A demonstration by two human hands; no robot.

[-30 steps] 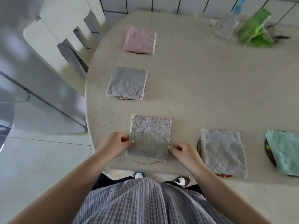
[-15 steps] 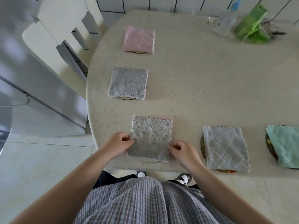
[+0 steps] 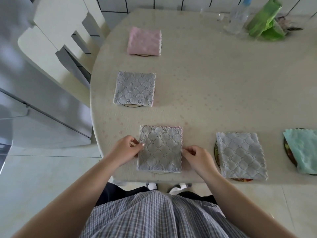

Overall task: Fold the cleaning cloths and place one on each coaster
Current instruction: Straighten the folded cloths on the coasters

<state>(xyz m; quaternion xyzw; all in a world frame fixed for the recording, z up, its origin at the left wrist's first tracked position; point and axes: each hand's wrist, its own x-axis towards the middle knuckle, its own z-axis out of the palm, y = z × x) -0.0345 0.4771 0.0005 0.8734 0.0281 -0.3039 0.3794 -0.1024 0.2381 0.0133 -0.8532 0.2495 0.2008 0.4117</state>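
From the head camera, a folded grey cloth (image 3: pixel 160 148) lay near the front edge of the counter (image 3: pixel 214 93), covering a coaster (image 3: pixel 159 172) whose rim peeked out below. The left hand (image 3: pixel 124 149) pinched the cloth's left edge; the right hand (image 3: pixel 197 156) pinched its right edge. Four more folded cloths sat on other coasters.

We list a round table (image 3: pixel 214 93) under a pale patterned covering. At its far right edge we count a clear plastic bottle (image 3: pixel 237 18) with a blue cap, upright, and a crumpled green plastic bag (image 3: pixel 265 23) just beside it. We note a white slatted chair (image 3: pixel 65 43) at the left, a tiled wall (image 3: pixel 154 4) behind, and a light tiled floor (image 3: pixel 42 169).
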